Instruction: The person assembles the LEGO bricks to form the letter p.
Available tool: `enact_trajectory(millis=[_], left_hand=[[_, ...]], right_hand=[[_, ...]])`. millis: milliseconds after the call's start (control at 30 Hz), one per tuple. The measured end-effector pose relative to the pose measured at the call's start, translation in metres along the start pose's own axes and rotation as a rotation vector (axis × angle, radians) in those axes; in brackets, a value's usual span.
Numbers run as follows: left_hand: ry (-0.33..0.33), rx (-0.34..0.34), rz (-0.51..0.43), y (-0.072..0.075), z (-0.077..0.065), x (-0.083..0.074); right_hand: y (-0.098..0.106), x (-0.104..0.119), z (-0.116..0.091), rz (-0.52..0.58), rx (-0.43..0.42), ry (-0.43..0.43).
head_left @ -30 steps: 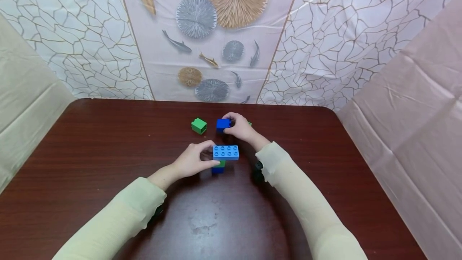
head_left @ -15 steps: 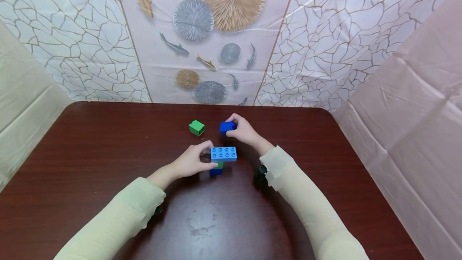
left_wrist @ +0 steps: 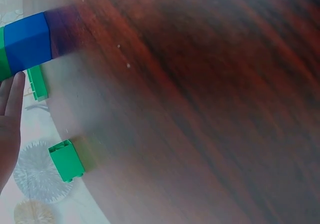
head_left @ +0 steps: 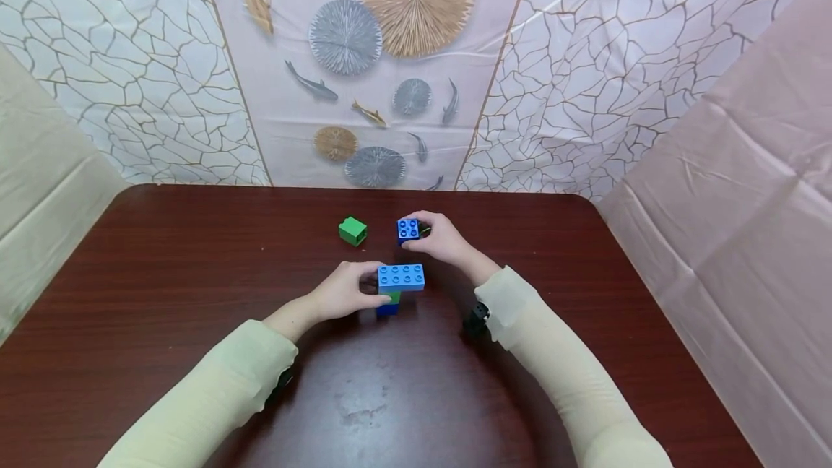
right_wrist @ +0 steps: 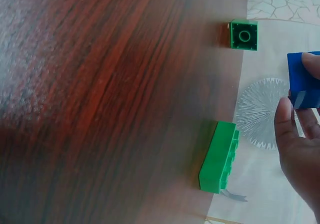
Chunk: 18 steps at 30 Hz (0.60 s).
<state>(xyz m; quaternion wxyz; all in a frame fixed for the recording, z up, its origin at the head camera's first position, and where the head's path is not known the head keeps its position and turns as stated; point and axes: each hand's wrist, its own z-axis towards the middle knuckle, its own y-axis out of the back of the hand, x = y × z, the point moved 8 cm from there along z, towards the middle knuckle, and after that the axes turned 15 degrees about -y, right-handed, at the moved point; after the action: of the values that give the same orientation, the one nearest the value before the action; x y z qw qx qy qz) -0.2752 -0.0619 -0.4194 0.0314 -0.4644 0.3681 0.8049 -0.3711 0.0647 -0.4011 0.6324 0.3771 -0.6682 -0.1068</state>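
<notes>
My left hand [head_left: 343, 291] grips a small stack: a light blue eight-stud brick [head_left: 400, 278] on top, a green brick [head_left: 393, 298] under it and a dark blue brick [head_left: 388, 308] at the bottom. In the left wrist view, fingertips meet the stack near the dark blue brick [left_wrist: 29, 42]. Farther back, my right hand [head_left: 444, 239] pinches a dark blue four-stud brick [head_left: 408, 230] between thumb and fingers, studs facing up. The right wrist view shows this blue brick [right_wrist: 301, 79] at its right edge, the thumb on one face.
A small green brick [head_left: 353, 231] lies on its side toward the table's back; its hollow underside faces the right wrist camera. A long green brick [right_wrist: 218, 159] lies by the right hand, mostly hidden in the head view. A patterned cloth [head_left: 416, 150] hangs behind the brown table [head_left: 195, 251].
The right hand has turned its dark blue brick from a plain side showing to studs up. The left hand keeps its grip on the stack. The head view has shifted slightly.
</notes>
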Motion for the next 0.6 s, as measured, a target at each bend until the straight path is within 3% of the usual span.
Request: enact_trajectory(millis=[367,600], left_hand=[[0.002,0.007,0.042,0.0,-0.001,0.002],[0.001,0.001,0.034,0.001,-0.001,0.0]], right_hand=[[0.008,0.015,-0.016,0.065,-0.003,-0.009],[0.01,0.033,-0.035,0.039,-0.019,0.003]])
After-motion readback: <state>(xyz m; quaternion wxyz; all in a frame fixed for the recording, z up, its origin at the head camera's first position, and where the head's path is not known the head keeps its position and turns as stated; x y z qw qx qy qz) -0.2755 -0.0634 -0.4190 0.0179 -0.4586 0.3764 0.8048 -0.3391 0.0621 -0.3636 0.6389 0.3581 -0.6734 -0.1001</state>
